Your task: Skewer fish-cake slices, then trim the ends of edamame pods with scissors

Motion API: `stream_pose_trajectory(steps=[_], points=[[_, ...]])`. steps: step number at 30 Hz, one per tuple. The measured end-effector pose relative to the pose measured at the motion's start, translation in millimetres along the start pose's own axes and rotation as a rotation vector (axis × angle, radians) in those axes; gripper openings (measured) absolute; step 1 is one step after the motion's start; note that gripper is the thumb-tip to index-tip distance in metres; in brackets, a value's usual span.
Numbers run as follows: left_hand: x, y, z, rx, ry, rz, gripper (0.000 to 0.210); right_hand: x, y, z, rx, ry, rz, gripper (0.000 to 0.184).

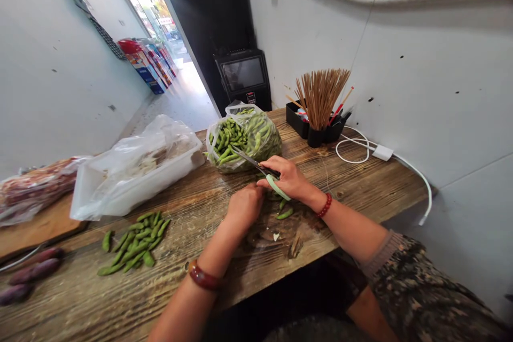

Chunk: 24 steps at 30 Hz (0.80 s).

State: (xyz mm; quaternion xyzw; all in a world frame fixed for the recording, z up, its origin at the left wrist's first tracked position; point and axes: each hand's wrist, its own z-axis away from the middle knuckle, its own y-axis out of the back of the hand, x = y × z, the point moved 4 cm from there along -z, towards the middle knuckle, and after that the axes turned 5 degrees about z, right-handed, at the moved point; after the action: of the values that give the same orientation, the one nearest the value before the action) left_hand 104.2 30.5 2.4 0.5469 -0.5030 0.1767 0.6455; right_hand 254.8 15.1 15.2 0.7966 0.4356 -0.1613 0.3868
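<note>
My right hand (289, 176) grips a pair of scissors (252, 160) by its pale green handle, with the blades pointing left toward the bag. My left hand (246, 204) is closed beside it, fingertips curled under near the right thumb; what it holds is hidden. Just beyond both hands stands an open clear plastic bag (266, 141) full of green soybean pods (229, 136). A few loose pods (284, 214) lie on the wooden table (316, 232) below my right hand. Farther left is a small pile of pods (140, 243).
A white plastic tub (116, 195) under a clear bag stands at the left, near bagged meat (38, 184) on a cutting board (40, 227). Purple sweet potatoes (36, 271) lie at the left edge. Wooden skewers (320, 99) stand by a white cable (417, 176).
</note>
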Motion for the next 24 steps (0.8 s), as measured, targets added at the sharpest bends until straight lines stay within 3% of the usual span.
stream_pose_trajectory(steps=[5, 8, 11, 18, 24], points=[[-7.2, 16.4, 2.8, -0.010, -0.044, -0.002, 0.011, 0.2, 0.3, 0.2, -0.007, -0.024, -0.003, 0.040], [-15.5, 36.9, 9.2, 0.077, 0.048, 0.232, 0.007, -3.1, -0.2, 1.1, -0.013, -0.019, -0.023, 0.042], [-20.4, 49.2, 18.5, 0.101, 0.165, 0.485, 0.016, -8.8, -2.2, 2.7, -0.052, -0.011, -0.040, 0.041], [-23.9, 52.8, 27.9, 0.105, 0.239, 0.779, 0.030, -15.3, -11.5, 8.3, -0.211, 0.006, -0.034, 0.039], [-27.3, 57.1, 30.9, 0.154, 0.235, 0.816, 0.027, -14.6, -14.9, 11.3, -0.230, 0.009, -0.028, 0.040]])
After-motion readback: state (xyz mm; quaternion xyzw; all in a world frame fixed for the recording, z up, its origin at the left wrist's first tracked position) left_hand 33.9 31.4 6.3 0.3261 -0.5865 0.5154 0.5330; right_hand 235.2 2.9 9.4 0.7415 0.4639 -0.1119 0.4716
